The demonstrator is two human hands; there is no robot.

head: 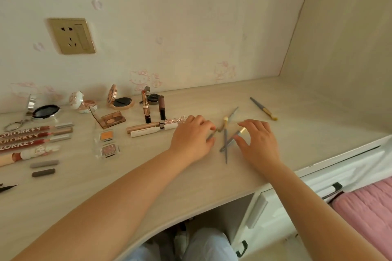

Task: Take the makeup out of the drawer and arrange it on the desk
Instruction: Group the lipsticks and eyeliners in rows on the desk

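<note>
- The task's things in hand were slim grey-handled makeup brushes with gold ferrules (226,144), lying crossed in a loose heap on the pale wood-grain surface (297,133), between the two hands.
- The left hand (192,137) rested on the surface at the heap's left edge, fingers curled; it appeared to pinch one thin brush at the fingertips, though the grip was partly hidden.
- The right hand (257,143) hovered over the heap's right side, fingers spread and relaxed, thumb near one brush's ferrule, holding nothing.
- One more grey-and-gold brush (263,109) lay apart, farther back on the right.
- Judged step: separating the crossed brushes and laying them parallel.
- Recommended method: lift the topmost brush first, by the handle and not the bristles; steady the rest with the other hand so none rolled off the front edge.
- Recommended placement: to the right of the white and rose-gold tubes (152,129), matching the rows already set out.
- Farther left lay small clear eyeshadow pots (107,142), red lettered lip tubes (31,136) and open round compacts (121,100).
- A white drawer front (347,165) showed below the surface at right.
</note>
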